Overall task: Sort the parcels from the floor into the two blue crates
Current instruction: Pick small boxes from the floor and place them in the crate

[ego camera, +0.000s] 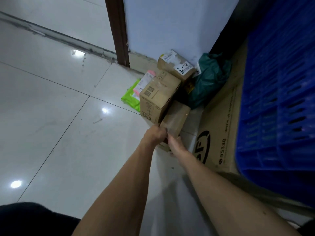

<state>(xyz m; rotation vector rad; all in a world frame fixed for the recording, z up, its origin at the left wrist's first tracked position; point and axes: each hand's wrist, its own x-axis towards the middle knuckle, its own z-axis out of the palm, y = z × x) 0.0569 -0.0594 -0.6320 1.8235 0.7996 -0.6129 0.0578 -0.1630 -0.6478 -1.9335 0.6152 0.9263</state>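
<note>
Both hands hold a small brown cardboard parcel [175,120] at the near end of a pile on the floor. My left hand [156,134] grips its near left corner. My right hand [176,144] curls round its near right edge from below. Behind it stands a larger brown box [157,96] with printed marks. Further back a box with a white handwritten label [176,65] leans against the wall. A dark green bag parcel [208,80] lies to the right. Green [130,96] and pink [145,80] flat mailers lie on the left. A blue crate [279,103] fills the right side.
A large flat cardboard box [219,126] with black print stands between the pile and the blue crate. A brown door frame [119,31] and white wall [170,23] rise behind the parcels. Glossy white floor tiles [51,108] spread to the left.
</note>
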